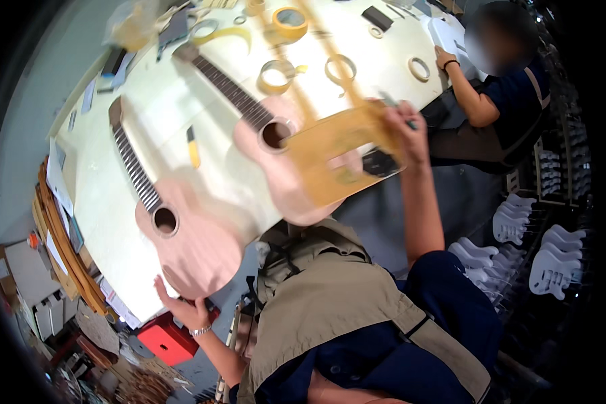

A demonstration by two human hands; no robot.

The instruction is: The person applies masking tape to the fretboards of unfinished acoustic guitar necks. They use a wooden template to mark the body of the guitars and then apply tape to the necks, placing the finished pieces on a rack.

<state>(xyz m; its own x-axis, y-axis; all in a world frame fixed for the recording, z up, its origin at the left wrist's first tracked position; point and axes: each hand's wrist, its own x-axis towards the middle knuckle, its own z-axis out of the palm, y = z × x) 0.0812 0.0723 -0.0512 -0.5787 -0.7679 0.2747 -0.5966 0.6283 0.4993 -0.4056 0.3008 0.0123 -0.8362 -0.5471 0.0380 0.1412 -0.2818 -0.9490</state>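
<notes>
LH (184, 312) nr tbl edge (136, 304); RH (407, 126) holds ylw panel (337, 138).

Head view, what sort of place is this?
Most likely a guitar workshop: two pale-wood guitars lie on a white table, tape rolls are scattered around it, and white guitar bodies stand in rows at the right.

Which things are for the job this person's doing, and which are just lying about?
Seems part of the job:
amber board, in the right hand
left guitar, by the left hand
right guitar, partly hidden by the board

Seems just lying about:
yellow-handled tool
tape roll
red box
</notes>
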